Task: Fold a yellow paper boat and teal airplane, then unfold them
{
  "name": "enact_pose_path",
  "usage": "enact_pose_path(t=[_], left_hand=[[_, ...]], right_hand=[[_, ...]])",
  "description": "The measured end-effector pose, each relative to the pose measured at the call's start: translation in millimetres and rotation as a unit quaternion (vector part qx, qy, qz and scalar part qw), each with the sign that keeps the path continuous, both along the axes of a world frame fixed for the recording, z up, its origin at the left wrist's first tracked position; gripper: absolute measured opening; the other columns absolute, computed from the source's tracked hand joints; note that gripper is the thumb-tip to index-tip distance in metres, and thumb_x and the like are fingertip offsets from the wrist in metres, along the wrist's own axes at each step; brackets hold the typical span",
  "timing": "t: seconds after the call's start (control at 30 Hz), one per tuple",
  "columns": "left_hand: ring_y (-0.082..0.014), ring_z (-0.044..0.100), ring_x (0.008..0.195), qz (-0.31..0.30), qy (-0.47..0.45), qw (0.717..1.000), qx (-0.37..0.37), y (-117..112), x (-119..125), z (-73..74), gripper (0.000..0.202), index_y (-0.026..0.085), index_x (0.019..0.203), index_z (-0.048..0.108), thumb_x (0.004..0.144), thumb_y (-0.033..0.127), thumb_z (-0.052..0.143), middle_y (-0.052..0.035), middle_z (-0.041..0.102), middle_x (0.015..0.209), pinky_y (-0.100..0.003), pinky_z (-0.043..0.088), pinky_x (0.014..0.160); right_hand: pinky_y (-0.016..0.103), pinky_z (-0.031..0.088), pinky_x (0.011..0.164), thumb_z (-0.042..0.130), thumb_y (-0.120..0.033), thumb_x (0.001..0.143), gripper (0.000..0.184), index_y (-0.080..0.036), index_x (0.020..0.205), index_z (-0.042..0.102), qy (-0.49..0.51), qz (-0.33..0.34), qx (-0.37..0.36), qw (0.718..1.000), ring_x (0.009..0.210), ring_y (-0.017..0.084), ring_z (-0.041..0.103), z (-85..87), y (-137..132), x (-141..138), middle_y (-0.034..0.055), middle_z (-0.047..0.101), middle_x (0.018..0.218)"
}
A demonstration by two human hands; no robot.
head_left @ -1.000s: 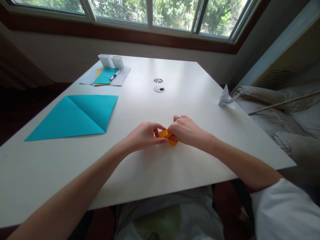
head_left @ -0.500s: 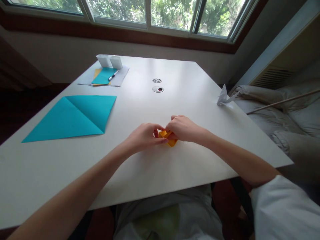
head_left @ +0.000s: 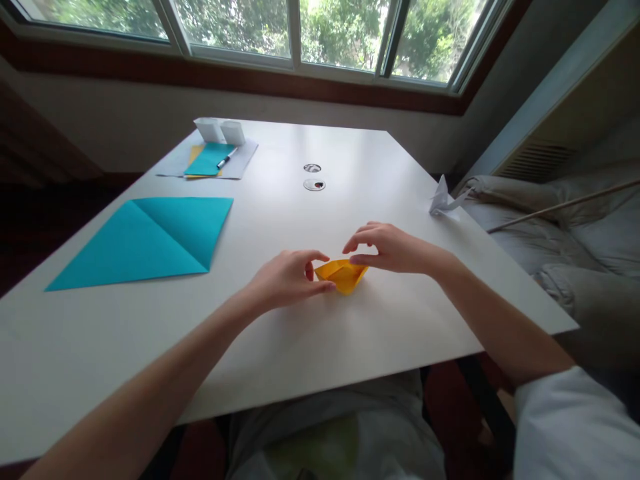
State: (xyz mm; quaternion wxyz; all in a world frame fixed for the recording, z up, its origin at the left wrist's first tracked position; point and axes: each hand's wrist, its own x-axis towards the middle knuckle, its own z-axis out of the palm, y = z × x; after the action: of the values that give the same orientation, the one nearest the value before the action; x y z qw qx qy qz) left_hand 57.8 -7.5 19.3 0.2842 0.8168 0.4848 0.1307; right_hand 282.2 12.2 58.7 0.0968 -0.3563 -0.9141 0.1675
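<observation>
A small folded orange-yellow paper boat (head_left: 345,277) sits on the white table in front of me. My left hand (head_left: 295,277) grips its left end, with the thumb on the near side and the index finger curled at the far side. At the boat's right tip, my right hand (head_left: 385,247) is loosely open. Its thumb reaches the boat's upper edge, while the other fingers arch apart above and behind it.
A creased teal paper sheet (head_left: 150,243) lies to the left. Farther back are smaller teal paper (head_left: 205,159), a marker (head_left: 227,159) and white folded pieces (head_left: 220,131). A white paper crane (head_left: 443,199) stands near the right edge. Two round inserts (head_left: 314,185) mark the tabletop.
My right hand has loosened and shifted slightly right, its fingers lifting apart. More of the boat shows, and it looks wider. The left hand stays at its left end.
</observation>
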Motion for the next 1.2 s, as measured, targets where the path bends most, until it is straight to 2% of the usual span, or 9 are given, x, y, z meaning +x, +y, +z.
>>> enact_pose_path(t=[0.13, 0.27, 0.43, 0.67, 0.83, 0.93, 1.03, 1.1, 1.2], left_hand=[[-0.016, 0.057, 0.063, -0.007, 0.012, 1.0, -0.004, 1.8, -8.2, 10.6, 0.069, 0.025, 0.116, 0.057, 0.061, 0.066, 0.06, -0.0022, 0.064, 0.075, -0.023, 0.039, 0.051], [-0.0151, 0.056, 0.062, -0.017, 0.02, 1.0, -0.014, 5.9, -17.1, 15.2, 0.061, 0.024, 0.105, 0.063, 0.06, 0.066, 0.061, -0.002, 0.064, 0.075, -0.024, 0.04, 0.052], [-0.0138, 0.056, 0.059, -0.028, -0.008, 0.999, -0.016, 9.1, -20.5, 13.6, 0.052, 0.021, 0.096, 0.066, 0.063, 0.061, 0.061, -0.0023, 0.064, 0.071, -0.024, 0.041, 0.052], [-0.0128, 0.056, 0.06, -0.029, -0.053, 0.998, 0.002, 9.7, -17.4, 11.0, 0.038, 0.019, 0.088, 0.067, 0.071, 0.052, 0.058, -0.002, 0.063, 0.069, -0.023, 0.043, 0.055], [-0.0107, 0.053, 0.056, -0.055, -0.065, 0.996, 0.013, 3.5, -9.1, 6.2, 0.031, 0.019, 0.081, 0.067, 0.07, 0.047, 0.062, -0.0007, 0.061, 0.065, -0.021, 0.04, 0.053], [-0.0099, 0.052, 0.056, -0.094, -0.074, 0.993, 0.022, -3.7, -3.5, 7.8, 0.028, 0.018, 0.079, 0.066, 0.07, 0.045, 0.064, -0.0001, 0.061, 0.065, -0.02, 0.039, 0.053], [-0.0095, 0.052, 0.057, -0.135, -0.105, 0.985, -0.013, -6.6, -0.9, 10.9, 0.031, 0.018, 0.08, 0.066, 0.07, 0.047, 0.065, 0.0003, 0.06, 0.064, -0.019, 0.039, 0.052], [-0.0094, 0.052, 0.057, -0.105, -0.143, 0.984, -0.027, -4.1, -0.8, 10.1, 0.033, 0.017, 0.081, 0.067, 0.074, 0.048, 0.06, -0.0004, 0.061, 0.064, -0.019, 0.039, 0.052], [-0.0104, 0.053, 0.06, -0.008, -0.193, 0.981, -0.018, 3.5, -1.4, 3.2, 0.036, 0.016, 0.083, 0.067, 0.077, 0.049, 0.055, -0.0032, 0.064, 0.071, -0.02, 0.041, 0.053]], right_hand=[[0.029, 0.041, 0.072, 0.052, -0.031, 0.084, 0.021, -0.019, 0.095, 0.067, -0.003, -0.02, -0.005, 1.0, 0.084, 0.018, 0.056, 5.5, 2.6, 13.0, 0.0062, 0.066, 0.091], [0.028, 0.042, 0.07, 0.054, -0.038, 0.083, 0.027, -0.019, 0.098, 0.066, -0.008, -0.022, -0.03, 0.999, 0.084, 0.018, 0.057, 4.2, 2.2, 19.6, 0.0068, 0.066, 0.095], [0.024, 0.043, 0.06, 0.057, -0.046, 0.078, 0.037, -0.021, 0.105, 0.063, -0.008, -0.041, -0.084, 0.996, 0.075, 0.015, 0.059, -3.4, -0.7, 27.1, 0.0053, 0.066, 0.092], [0.023, 0.044, 0.059, 0.054, -0.031, 0.081, 0.021, -0.019, 0.093, 0.065, 0.028, -0.144, -0.077, 0.986, 0.064, 0.012, 0.059, -15.3, -6.6, 23.6, 0.0017, 0.065, 0.074], [0.021, 0.047, 0.058, 0.054, -0.024, 0.08, 0.017, -0.018, 0.092, 0.064, 0.062, -0.19, -0.108, 0.974, 0.062, 0.01, 0.061, -19.2, -9.5, 13.9, 0.0023, 0.066, 0.078], [0.023, 0.05, 0.065, 0.062, -0.022, 0.074, 0.023, -0.019, 0.097, 0.064, 0.065, -0.183, -0.107, 0.975, 0.072, 0.012, 0.062, -20.4, -10.7, 10.1, 0.0031, 0.067, 0.084], [0.023, 0.05, 0.069, 0.062, -0.014, 0.071, 0.034, -0.019, 0.104, 0.06, 0.076, -0.173, -0.119, 0.975, 0.076, 0.013, 0.062, -21.4, -10.5, 7.7, 0.0035, 0.067, 0.087], [0.022, 0.05, 0.068, 0.059, -0.007, 0.069, 0.037, -0.019, 0.105, 0.059, 0.085, -0.177, -0.117, 0.974, 0.074, 0.012, 0.062, -21.7, -9.1, 5.2, 0.0025, 0.067, 0.084], [0.022, 0.048, 0.067, 0.057, -0.005, 0.068, 0.039, -0.019, 0.104, 0.06, 0.095, -0.166, -0.103, 0.976, 0.071, 0.011, 0.062, -21.6, -5.2, -1.7, 0.0, 0.067, 0.077]])
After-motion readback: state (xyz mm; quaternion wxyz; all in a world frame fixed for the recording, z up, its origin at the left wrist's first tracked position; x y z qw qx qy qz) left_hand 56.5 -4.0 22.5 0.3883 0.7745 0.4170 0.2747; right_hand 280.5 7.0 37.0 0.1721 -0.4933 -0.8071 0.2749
